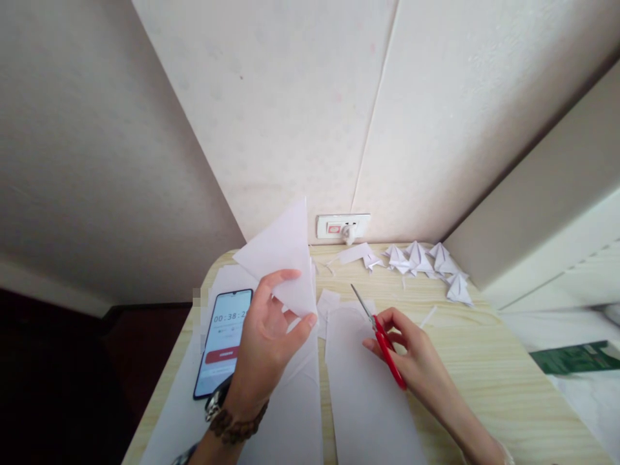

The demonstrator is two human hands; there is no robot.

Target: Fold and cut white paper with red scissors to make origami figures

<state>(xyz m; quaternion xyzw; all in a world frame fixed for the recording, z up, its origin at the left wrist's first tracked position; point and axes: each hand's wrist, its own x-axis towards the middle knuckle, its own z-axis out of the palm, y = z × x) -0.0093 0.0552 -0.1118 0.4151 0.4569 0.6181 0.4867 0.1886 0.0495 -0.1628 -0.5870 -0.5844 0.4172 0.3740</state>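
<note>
My left hand (271, 339) pinches a folded white paper triangle (283, 258) and holds it upright above the table, thumb and fingers closed on its lower edge. My right hand (409, 352) grips red-handled scissors (380, 336) whose closed blades point up and left, resting over a white sheet (363, 394) on the table. A watch and a bead bracelet sit on my left wrist.
A phone (220, 345) showing a running timer lies left of my left hand on white sheets. Several folded paper figures (426, 261) line the back of the light wooden table (508, 381) near a wall socket (343, 226). Paper scraps lie around. A green box (576, 358) is at right.
</note>
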